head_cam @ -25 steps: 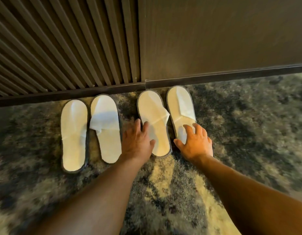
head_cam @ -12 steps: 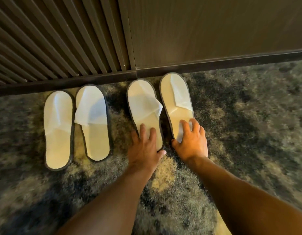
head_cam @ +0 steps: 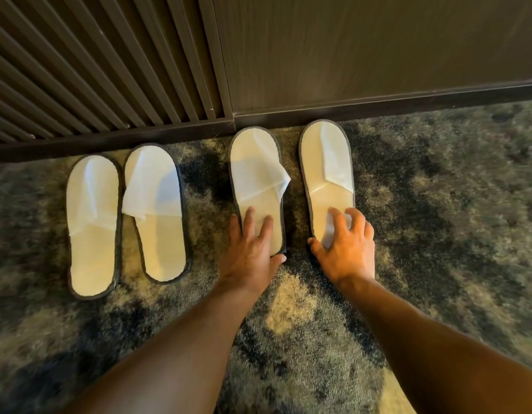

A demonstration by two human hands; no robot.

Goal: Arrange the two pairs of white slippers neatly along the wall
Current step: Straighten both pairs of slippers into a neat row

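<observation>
Two pairs of white slippers with dark edging lie on the carpet, toes toward the wall. The left pair sits side by side: the outer slipper [head_cam: 91, 222] and its mate [head_cam: 156, 210] with a creased toe cover. My left hand [head_cam: 253, 249] lies flat on the heel of the third slipper [head_cam: 256, 171], thumb hooked round its heel edge. My right hand [head_cam: 345, 249] has spread fingertips on the heel of the fourth slipper [head_cam: 326, 162], thumb on its left edge. A narrow gap of carpet separates these two slippers.
A dark baseboard [head_cam: 378, 103] runs along the wall behind the slippers. Above it are a slatted wooden panel [head_cam: 94, 70] on the left and a plain dark panel [head_cam: 363, 46] on the right. Mottled dark and beige carpet [head_cam: 452, 204] spreads right and toward me.
Both hands have slid the right pair; the two slippers now lie straighter and a little further apart. The left pair has stayed put. The camera has shifted.
</observation>
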